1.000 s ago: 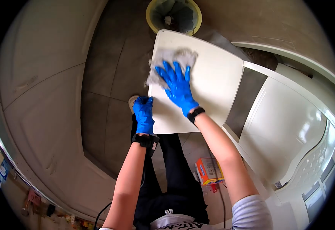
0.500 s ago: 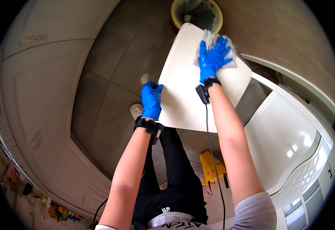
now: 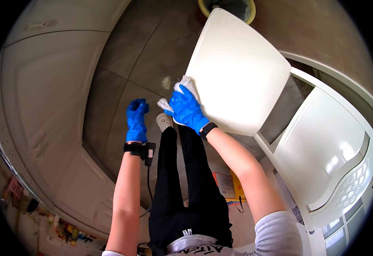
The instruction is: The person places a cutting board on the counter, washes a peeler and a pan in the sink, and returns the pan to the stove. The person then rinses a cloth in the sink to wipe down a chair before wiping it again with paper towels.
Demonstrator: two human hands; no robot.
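Holding 1 pale cloth (image 3: pixel 186 82) at the edge of a white seat (image 3: pixel 239 72), right hand (image 3: pixel 187 110), fingers tight on it, left hand (image 3: pixel 137 117) nearby, fingers maybe curled together.

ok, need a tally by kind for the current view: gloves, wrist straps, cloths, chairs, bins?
Blue gloves: 2
Black wrist straps: 2
Cloth: 1
White chair: 1
Bin: 1
Total: 7

A: Place?
B: Home, looks like. Carved white chair (image 3: pixel 242 70) is standing on grey floor tiles (image 3: pixel 109 91), bin (image 3: pixel 250 12) sitting behind, white panelling (image 3: pixel 50 102) running alongside.
A: Room?
B: Can't tell.
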